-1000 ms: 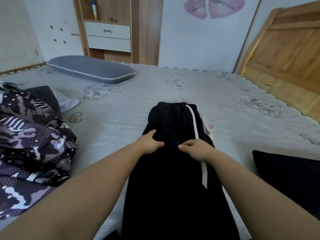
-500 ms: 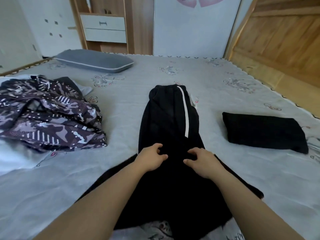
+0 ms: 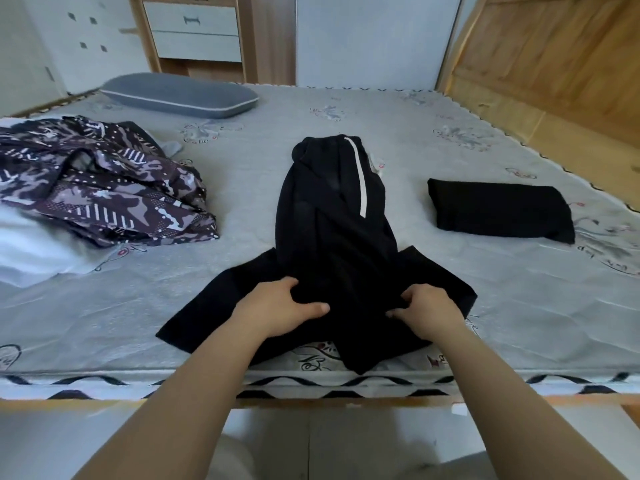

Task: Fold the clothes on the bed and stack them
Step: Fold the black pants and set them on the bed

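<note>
head view: black track pants [image 3: 332, 237] with 1 white side stripe lie at the centre of the bed [image 3: 450, 299], reaching from the near edge toward 12 o'clock. left hand [image 3: 277, 308] and right hand [image 3: 427, 311] each pinch a fold of their near end. a folded black garment [image 3: 498, 209] lies at 2 o'clock, a rumpled camouflage-print garment [image 3: 97, 181] at 10 o'clock, a grey pillow [image 3: 180, 95] at 11 o'clock.

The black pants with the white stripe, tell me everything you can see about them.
The black pants look like soft, thin knit fabric, with one white side stripe. They lie lengthwise in the middle of the bed, one end bunched on the far side, the near end splaying into two flaps by the bed's near edge. The left hand and right hand both pinch the fabric near that end.
</note>
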